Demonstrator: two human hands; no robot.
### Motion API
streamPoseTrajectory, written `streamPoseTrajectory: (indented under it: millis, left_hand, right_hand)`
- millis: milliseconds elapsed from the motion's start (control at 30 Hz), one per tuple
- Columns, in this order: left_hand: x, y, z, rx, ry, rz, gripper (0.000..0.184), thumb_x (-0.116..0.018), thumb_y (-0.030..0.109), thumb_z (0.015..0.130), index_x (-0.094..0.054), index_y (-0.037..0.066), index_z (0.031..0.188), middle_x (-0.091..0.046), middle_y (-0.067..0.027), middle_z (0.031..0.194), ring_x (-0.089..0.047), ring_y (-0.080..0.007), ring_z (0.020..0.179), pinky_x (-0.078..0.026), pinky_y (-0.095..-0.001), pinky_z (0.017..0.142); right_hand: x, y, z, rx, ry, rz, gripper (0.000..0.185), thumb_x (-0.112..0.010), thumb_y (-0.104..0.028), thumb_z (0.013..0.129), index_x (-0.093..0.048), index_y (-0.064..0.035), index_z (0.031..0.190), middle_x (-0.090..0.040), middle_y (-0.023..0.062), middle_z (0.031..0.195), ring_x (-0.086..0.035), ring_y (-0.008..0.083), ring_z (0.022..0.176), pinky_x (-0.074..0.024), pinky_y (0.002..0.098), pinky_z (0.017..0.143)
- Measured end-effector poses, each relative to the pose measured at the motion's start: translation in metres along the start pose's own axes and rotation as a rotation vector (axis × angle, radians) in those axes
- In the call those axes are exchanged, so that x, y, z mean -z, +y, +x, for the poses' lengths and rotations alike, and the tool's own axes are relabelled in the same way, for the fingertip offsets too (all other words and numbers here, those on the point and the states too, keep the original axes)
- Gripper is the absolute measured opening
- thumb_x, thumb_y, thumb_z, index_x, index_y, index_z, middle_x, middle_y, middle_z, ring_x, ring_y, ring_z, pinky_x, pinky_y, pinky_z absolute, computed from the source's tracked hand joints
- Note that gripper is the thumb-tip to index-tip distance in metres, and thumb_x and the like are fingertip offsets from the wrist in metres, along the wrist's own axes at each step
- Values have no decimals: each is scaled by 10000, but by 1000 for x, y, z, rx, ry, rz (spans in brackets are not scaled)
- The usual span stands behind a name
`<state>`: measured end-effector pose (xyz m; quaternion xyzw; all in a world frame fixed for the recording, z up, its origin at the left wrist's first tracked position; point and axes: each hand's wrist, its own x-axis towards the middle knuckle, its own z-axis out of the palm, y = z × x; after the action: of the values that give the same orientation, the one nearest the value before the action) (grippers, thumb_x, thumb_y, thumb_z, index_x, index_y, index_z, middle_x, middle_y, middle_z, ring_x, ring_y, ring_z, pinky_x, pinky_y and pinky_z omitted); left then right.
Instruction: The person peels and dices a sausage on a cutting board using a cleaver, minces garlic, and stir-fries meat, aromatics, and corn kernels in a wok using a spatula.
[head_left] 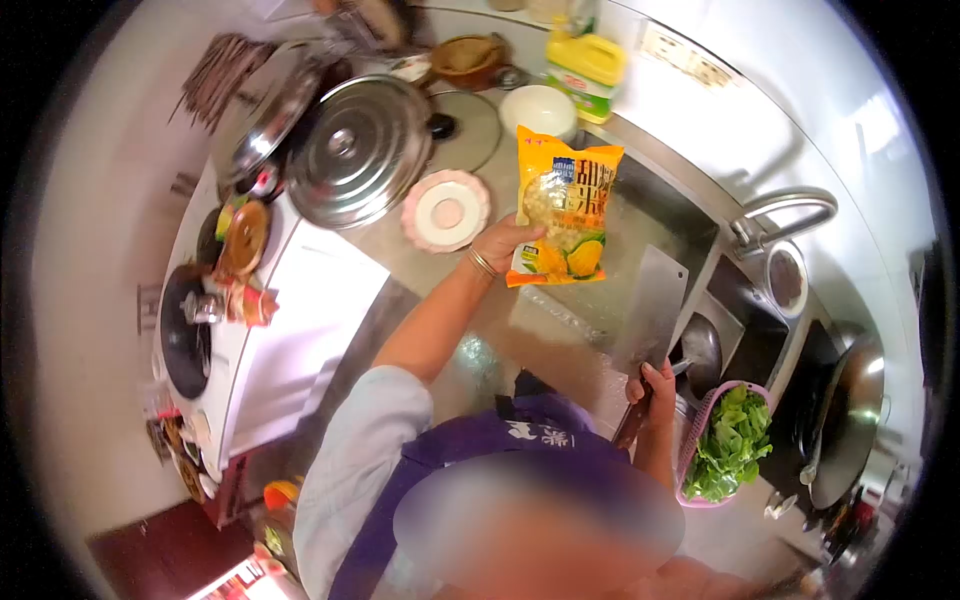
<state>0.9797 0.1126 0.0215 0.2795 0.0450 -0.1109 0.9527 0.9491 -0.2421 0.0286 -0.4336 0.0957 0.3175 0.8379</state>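
Note:
An orange and yellow plastic bag with corn pictured on it is held upright over the metal counter. My left hand grips its lower left side, thumb across the front. A broad cleaver with a brown handle points up and away at the right of the bag. My right hand is closed around the cleaver's handle. The blade and the bag are apart. A pink-rimmed plate lies left of my left hand.
At the right are a sink with a faucet, a pink basket of leafy greens and a large wok. Behind stand a white bowl, a yellow jug and a big metal lid.

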Motion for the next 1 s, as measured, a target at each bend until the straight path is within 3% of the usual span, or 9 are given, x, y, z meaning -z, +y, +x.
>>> streamPoseTrajectory:
  millis: [167, 200, 300, 367, 467, 567, 700, 833, 1000]
  left_hand:
    - [-15, 15, -146, -307, 22, 9, 666, -704, 108, 795, -375, 7, 1366, -496, -154, 1332, -509, -292, 1203, -408, -444, 1030]
    - [-18, 18, -185, -360, 18, 15, 683, -712, 117, 791, -369, 6, 1371, -489, -152, 1340, -497, -293, 1217, -399, -447, 1037]
    - [-11, 6, -298, -538, 21, -32, 715, -738, 181, 776, -378, 13, 1371, -488, -153, 1345, -490, -301, 1224, -387, -456, 1047]
    - [-17, -10, -375, -635, 60, -149, 778, -757, 312, 761, -379, 27, 1378, -480, -147, 1357, -474, -297, 1240, -365, -464, 1062]
    - [-25, -52, -481, -895, 180, -21, 799, -735, 416, 766, -387, 35, 1376, -477, -133, 1366, -466, -282, 1248, -347, -450, 1075]
    - [-26, -102, -567, -1084, 292, 30, 786, -731, 410, 773, -389, 34, 1373, -479, -126, 1366, -469, -278, 1245, -352, -442, 1069]
    - [-66, -165, -662, -1310, 473, 108, 768, -738, 364, 779, -383, 24, 1368, -496, -129, 1343, -481, -274, 1232, -355, -432, 1064]
    - [-99, -223, -752, -1480, 649, 192, 764, -745, 327, 780, -363, 47, 1379, -478, -122, 1347, -457, -280, 1244, -343, -436, 1070]
    - [-116, -273, -824, -1750, 801, 118, 725, -745, 283, 788, -373, 72, 1373, -480, -101, 1348, -447, -270, 1256, -342, -458, 1067]
  right_hand:
    - [-43, 33, -13, -115, -127, -252, 317, -618, -67, 809, -513, -35, 1107, -573, 40, 764, -487, 112, 467, -401, 243, 422]
    - [-51, 47, -16, -168, -166, -319, 441, -615, -54, 803, -482, -32, 1222, -588, 49, 788, -497, 111, 481, -415, 236, 433]
    - [-120, 77, -39, -126, -541, -792, 610, -616, -54, 802, -385, -46, 1367, -591, 56, 799, -514, 113, 500, -424, 235, 437]
    - [-169, 114, -68, 34, -744, -991, 720, -600, -54, 814, -266, -71, 1452, -587, 66, 796, -530, 118, 511, -428, 245, 433]
    - [-233, 188, -114, -100, -997, -1039, 454, -559, -110, 879, -447, -34, 1312, -571, 49, 704, -522, 102, 483, -401, 239, 405]
    - [-294, 258, -171, -245, -1204, -1133, 228, -536, -178, 919, -567, -14, 1074, -560, 40, 629, -524, 102, 475, -396, 234, 403]
    - [-329, 352, -230, -332, -1411, -1192, 254, -517, -252, 947, -566, -36, 825, -561, 42, 583, -529, 111, 468, -410, 231, 428]
    - [-353, 415, -303, -526, -1588, -1045, 249, -526, -235, 940, -575, -9, 847, -566, 55, 589, -539, 117, 478, -430, 250, 456]
    - [-399, 484, -377, -490, -1903, -1121, 231, -550, -209, 925, -571, 3, 837, -568, 60, 590, -535, 117, 478, -442, 254, 458]
